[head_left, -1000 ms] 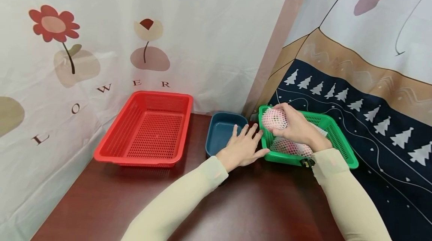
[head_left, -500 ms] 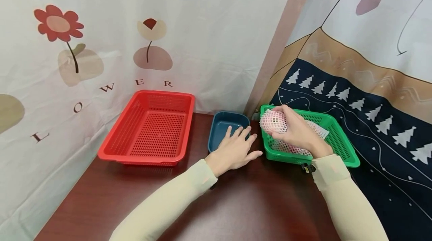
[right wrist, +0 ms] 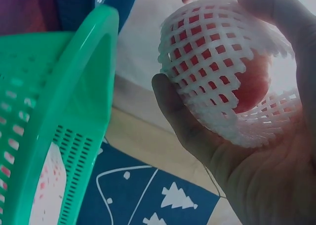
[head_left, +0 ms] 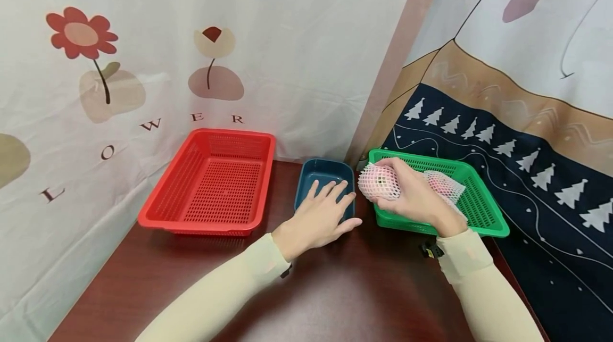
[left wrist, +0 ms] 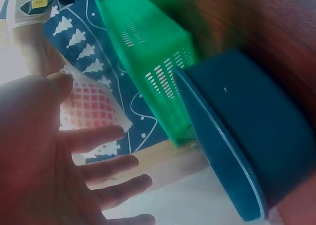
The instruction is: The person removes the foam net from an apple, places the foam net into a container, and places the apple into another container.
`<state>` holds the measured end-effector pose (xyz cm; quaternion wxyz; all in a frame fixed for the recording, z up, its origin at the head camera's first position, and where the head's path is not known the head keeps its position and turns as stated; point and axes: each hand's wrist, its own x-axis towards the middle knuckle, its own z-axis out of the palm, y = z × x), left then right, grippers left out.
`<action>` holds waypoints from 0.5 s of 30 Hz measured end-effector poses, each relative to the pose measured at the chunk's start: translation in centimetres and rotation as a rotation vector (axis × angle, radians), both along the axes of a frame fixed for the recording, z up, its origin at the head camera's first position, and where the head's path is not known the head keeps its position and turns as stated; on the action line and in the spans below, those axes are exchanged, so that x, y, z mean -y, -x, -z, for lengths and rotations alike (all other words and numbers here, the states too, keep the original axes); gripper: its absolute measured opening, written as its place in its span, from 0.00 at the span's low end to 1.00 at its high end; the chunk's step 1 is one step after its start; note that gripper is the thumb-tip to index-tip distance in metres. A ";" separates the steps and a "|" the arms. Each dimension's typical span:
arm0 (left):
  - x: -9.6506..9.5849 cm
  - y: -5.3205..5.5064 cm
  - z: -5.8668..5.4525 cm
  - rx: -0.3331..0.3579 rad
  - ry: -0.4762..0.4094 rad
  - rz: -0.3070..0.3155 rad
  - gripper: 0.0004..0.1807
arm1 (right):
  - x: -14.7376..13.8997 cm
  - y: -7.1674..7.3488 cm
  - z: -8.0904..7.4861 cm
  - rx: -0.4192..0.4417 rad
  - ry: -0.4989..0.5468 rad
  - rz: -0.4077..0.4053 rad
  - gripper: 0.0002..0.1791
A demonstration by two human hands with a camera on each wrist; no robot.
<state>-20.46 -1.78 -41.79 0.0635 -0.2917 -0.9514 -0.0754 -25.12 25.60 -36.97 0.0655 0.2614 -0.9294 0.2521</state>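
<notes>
My right hand (head_left: 414,195) grips a round red fruit (head_left: 378,181) in a white foam net, over the left end of the green basket (head_left: 479,206). In the right wrist view, thumb and fingers curl round the net (right wrist: 207,57), and red skin shows at its open end. Another net-wrapped fruit (head_left: 442,185) lies in the basket, partly hidden behind the right hand. My left hand (head_left: 313,219) is spread palm down over the near part of the small blue tub (head_left: 322,166). Its fingers (left wrist: 121,190) are apart with nothing between them.
A large red basket (head_left: 222,188) with slotted walls stands to the left of the blue tub on the dark brown table (head_left: 345,299). A white printed curtain (head_left: 306,65) hangs behind, and a navy cloth with white trees (head_left: 536,214) borders the right side.
The right hand has brought the wrapped fruit left, toward the basket's left rim. My left hand has drawn back leftward from the green basket to over the tub.
</notes>
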 end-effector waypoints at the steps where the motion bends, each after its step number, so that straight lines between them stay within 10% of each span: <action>1: 0.2 0.0 0.0 -0.003 0.000 0.000 0.42 | 0.1 -0.1 0.1 -0.003 0.007 -0.006 0.47; 15: 3.3 -0.8 1.0 0.006 -0.053 -0.027 0.42 | 1.3 -1.3 1.6 0.003 0.044 -0.077 0.49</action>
